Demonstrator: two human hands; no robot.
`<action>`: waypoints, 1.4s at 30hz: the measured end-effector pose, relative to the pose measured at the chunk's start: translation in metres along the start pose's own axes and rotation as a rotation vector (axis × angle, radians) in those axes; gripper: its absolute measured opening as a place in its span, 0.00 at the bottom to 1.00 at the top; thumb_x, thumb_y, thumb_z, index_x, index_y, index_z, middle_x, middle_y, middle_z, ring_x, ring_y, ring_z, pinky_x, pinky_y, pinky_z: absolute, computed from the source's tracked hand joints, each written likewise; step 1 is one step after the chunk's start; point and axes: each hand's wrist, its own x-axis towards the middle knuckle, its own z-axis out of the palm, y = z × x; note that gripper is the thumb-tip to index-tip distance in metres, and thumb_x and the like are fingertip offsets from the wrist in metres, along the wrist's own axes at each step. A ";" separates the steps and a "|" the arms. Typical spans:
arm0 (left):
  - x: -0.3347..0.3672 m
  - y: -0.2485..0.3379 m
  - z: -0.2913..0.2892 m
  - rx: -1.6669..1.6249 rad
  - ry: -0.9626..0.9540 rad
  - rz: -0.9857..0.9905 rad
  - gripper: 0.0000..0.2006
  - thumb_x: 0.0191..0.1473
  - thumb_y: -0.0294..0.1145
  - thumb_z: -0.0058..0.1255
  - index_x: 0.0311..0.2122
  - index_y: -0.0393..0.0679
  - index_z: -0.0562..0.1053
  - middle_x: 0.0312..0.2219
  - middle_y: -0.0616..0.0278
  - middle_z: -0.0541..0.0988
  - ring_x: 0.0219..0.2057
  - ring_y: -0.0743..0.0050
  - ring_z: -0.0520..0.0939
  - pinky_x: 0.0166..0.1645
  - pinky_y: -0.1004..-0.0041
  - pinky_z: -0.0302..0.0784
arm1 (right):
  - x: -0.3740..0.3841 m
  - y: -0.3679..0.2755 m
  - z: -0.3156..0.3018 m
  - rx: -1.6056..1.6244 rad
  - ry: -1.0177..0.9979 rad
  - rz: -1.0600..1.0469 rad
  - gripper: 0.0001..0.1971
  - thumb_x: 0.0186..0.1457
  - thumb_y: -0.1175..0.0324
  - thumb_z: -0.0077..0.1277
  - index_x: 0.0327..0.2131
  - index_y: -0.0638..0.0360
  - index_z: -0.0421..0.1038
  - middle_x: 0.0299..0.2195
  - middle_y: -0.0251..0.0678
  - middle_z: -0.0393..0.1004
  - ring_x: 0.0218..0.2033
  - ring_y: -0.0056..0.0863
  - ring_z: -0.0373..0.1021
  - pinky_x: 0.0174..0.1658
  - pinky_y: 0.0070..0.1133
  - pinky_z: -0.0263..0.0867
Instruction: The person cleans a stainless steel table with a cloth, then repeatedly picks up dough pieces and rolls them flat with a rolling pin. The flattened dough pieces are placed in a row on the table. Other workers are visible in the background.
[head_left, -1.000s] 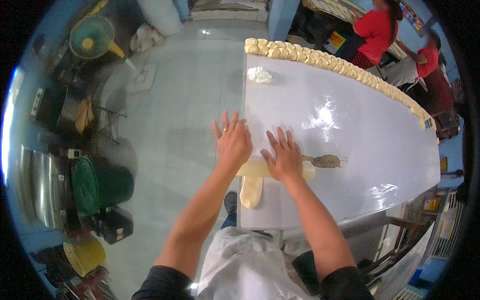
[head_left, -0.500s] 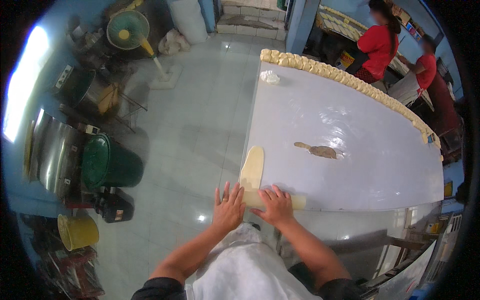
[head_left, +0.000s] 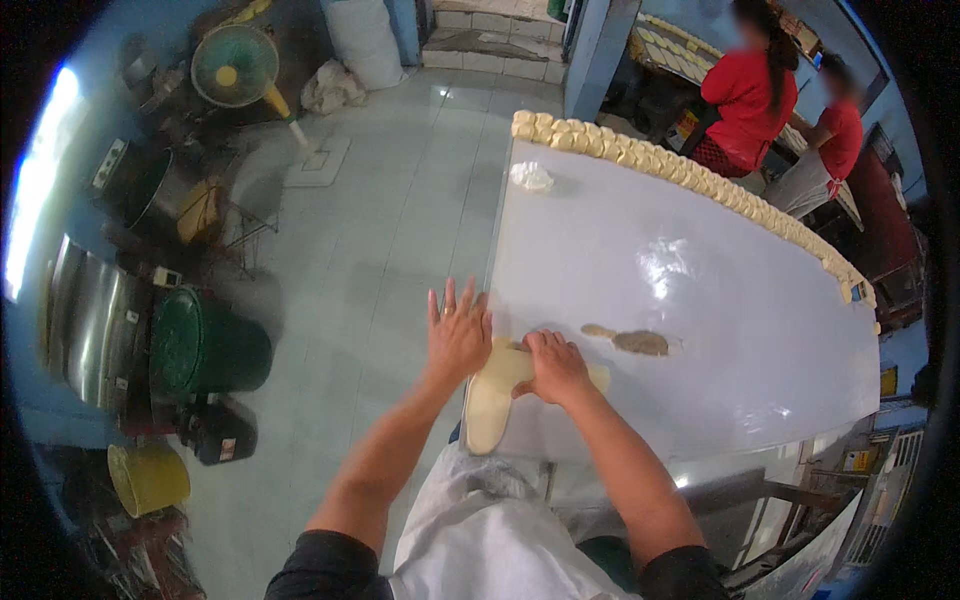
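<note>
Much bare table (head_left: 590, 240) rightward; left hand (head_left: 460, 335) spread at left edge; right hand (head_left: 556, 368) over roller (head_left: 600, 378), grip unclear.

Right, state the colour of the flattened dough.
The flattened dough is pale yellow, in the head view.

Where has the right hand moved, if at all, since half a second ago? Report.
Yes: the right hand moved forward, nearer the brown patch on the tabletop.
</note>
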 end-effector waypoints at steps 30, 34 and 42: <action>0.290 -0.057 0.048 -1.189 -0.129 -0.512 0.14 0.60 0.32 0.59 0.46 0.37 0.74 0.37 0.56 0.82 0.39 0.63 0.83 0.43 0.64 0.80 | -0.170 0.106 0.035 0.092 0.321 0.773 0.34 0.40 0.43 0.71 0.42 0.60 0.72 0.39 0.46 0.75 0.44 0.51 0.71 0.45 0.44 0.69; 0.114 -0.039 0.006 -1.651 -0.590 -0.726 0.17 0.61 0.35 0.62 0.51 0.39 0.75 0.41 0.59 0.83 0.35 0.72 0.85 0.36 0.71 0.82 | -0.161 0.100 0.017 0.116 0.345 0.725 0.32 0.45 0.46 0.69 0.45 0.59 0.71 0.42 0.45 0.75 0.47 0.50 0.71 0.46 0.44 0.69; -0.051 0.089 -0.027 -0.494 -0.792 -0.590 0.23 0.58 0.50 0.64 0.45 0.40 0.78 0.33 0.58 0.84 0.35 0.68 0.85 0.37 0.67 0.79 | -0.188 0.103 0.013 0.095 0.331 0.612 0.31 0.47 0.50 0.68 0.49 0.57 0.70 0.45 0.41 0.75 0.48 0.46 0.71 0.48 0.41 0.70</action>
